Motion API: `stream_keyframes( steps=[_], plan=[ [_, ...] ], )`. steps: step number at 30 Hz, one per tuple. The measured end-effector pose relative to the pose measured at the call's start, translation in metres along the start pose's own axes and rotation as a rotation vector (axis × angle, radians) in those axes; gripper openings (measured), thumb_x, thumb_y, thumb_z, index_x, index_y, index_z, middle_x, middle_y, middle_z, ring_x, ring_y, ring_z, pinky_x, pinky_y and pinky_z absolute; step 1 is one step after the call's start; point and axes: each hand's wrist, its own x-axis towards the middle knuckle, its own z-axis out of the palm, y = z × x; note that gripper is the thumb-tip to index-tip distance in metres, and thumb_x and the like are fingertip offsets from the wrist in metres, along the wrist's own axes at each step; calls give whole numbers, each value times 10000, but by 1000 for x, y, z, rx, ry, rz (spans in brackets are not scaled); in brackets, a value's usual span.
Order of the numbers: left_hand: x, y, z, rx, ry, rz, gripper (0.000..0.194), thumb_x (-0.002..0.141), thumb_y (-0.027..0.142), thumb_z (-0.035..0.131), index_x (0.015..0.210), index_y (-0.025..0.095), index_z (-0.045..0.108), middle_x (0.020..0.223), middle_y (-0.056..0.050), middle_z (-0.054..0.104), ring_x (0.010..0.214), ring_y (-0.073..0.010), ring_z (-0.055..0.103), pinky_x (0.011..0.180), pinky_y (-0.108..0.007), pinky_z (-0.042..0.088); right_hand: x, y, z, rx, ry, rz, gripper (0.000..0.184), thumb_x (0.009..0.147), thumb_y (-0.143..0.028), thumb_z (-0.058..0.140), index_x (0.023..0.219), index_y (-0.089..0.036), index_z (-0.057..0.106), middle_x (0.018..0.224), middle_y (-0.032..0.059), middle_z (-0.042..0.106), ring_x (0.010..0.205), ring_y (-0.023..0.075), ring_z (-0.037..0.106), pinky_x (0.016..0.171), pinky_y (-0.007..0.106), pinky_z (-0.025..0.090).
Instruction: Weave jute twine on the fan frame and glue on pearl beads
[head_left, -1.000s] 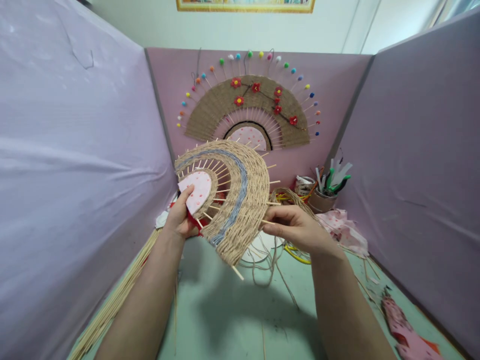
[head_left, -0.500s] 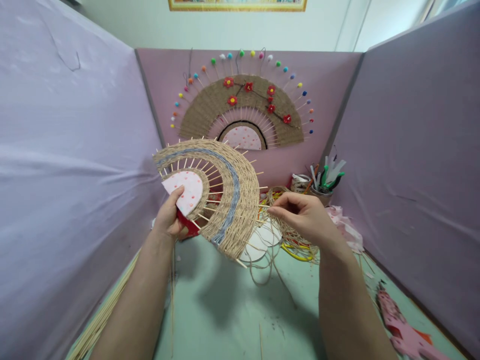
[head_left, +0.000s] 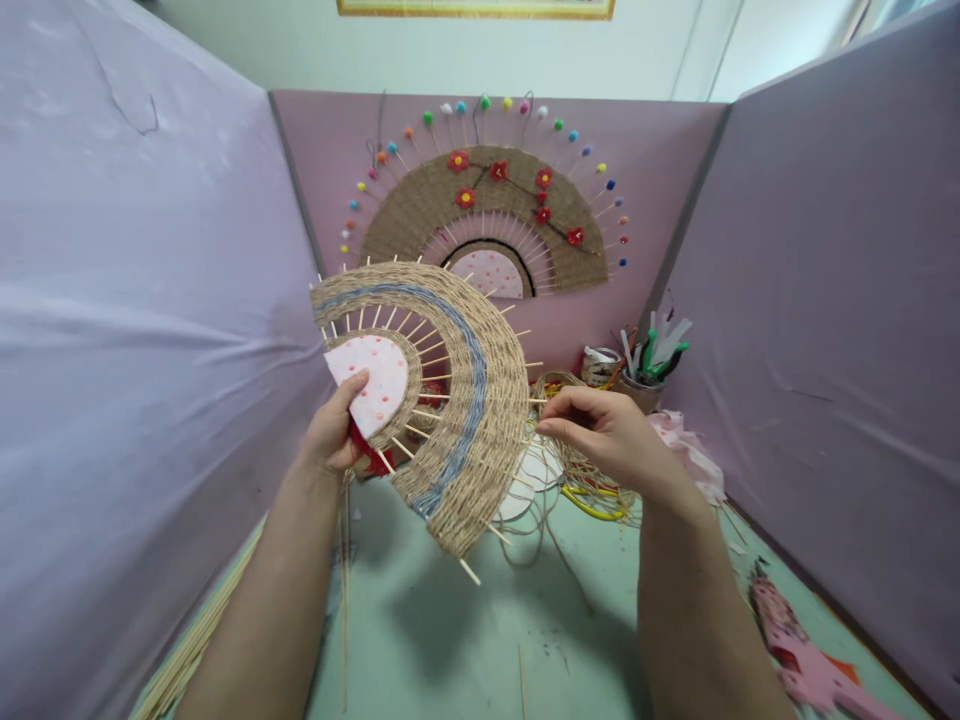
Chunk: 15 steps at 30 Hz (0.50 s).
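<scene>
A woven fan [head_left: 502, 400] of tan twine with a blue-grey band is held up over the table, tilted. Thin sticks radiate from its white, pink-dotted half-round centre [head_left: 379, 385] and poke out past the outer edge. My left hand [head_left: 337, 425] is closed on that centre, thumb on the front, the other fingers mostly hidden behind. Some red material [head_left: 369, 455] shows below the thumb. At the fan's right edge, my right hand [head_left: 600, 435] pinches thumb and forefinger together beside a stick tip; what lies between them is too small to make out.
A finished-looking fan with red flowers [head_left: 487, 190] is on the back panel. Tangled twine [head_left: 592, 475] and white discs [head_left: 540, 465] lie behind my right hand. Tools fill a can [head_left: 643, 390]. A pink glue gun [head_left: 806, 650] lies right, long sticks [head_left: 199, 630] left.
The woven fan has turned slightly clockwise, its lower right end dropping. My right hand stays almost in place, still pinched at the outer edge.
</scene>
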Motion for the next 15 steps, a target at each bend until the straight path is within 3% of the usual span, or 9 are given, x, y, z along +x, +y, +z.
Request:
stream_keyframes(
  steps=[8,15],
  plan=[
    [1,0,-1,-1,-7,-3,353,873,172,462,1201,74,548,873,-131,733,737,-204,704,755,-323,575,8,11,3,109,-127,-20,148,844,-294,582,775,-175,639,705,-3,576,644,114,481,572,242,371],
    [0,-2,-1,13,-44,-34,373,878,170,454,1230,71,526,883,-129,732,760,-204,703,771,-320,571,10,6,11,51,-27,-14,247,857,-355,551,700,-166,573,638,-24,483,585,102,401,528,247,318]
  ],
)
